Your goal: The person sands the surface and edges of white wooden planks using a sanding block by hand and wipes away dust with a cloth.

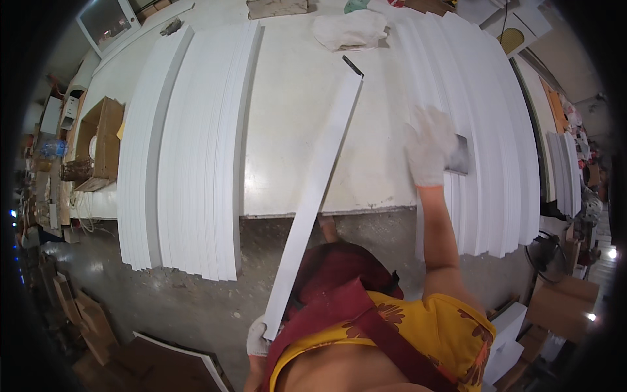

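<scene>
We record left hand (257, 336), lower centre, gripping a white strip (317, 189) slanting up mid-frame; right hand (431, 145), centre right beside a grey plate (460, 157), arm (439, 228) outstretched, finger spread indeterminable through blur.

Workshop, evidenced by long, narrow white strips (499, 130) at two o'clock, grey concrete floor (199, 313) at seven, brown cardboard carton (565, 304) at four.

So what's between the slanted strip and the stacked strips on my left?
Between the strip and the stack: bare white tabletop, with grey floor past its near edge, as the head view shows.
</scene>
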Tool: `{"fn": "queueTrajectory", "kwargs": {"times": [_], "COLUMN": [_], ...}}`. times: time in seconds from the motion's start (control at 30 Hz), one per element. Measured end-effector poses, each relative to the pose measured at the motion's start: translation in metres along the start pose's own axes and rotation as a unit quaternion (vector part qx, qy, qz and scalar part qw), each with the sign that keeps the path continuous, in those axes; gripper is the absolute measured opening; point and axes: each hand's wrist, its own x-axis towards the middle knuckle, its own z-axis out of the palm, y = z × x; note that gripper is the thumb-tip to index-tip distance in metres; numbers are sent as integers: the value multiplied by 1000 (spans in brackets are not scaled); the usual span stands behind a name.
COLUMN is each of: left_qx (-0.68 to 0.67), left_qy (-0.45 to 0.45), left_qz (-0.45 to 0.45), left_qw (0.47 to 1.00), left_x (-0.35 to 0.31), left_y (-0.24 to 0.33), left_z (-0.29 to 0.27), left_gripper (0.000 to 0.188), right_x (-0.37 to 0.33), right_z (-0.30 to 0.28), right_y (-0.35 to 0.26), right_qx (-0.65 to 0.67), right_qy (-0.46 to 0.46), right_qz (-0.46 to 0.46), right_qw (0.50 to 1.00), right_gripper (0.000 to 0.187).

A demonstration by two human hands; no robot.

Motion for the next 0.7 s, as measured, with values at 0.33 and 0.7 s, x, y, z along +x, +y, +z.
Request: {"fn": "queueTrajectory", "kwargs": {"times": [0.33,0.7], "left_qx": [-55,-55], "left_qy": [-132,-95], "left_qz": [-28,-18], "left_qw": [989,994], "left_x": [29,21], "left_y": [-22,-27], "left_z": [-42,-37], "left_gripper": [65,65], "right_x": [-51,-75], "right_z": [-48,-31], "right_y": [74,63], "right_qx": [-279,-166], "right_qy": [-172,-116], "right_qz": [203,138], "right_qw": [923,969], "right_gripper": [66,64]}}
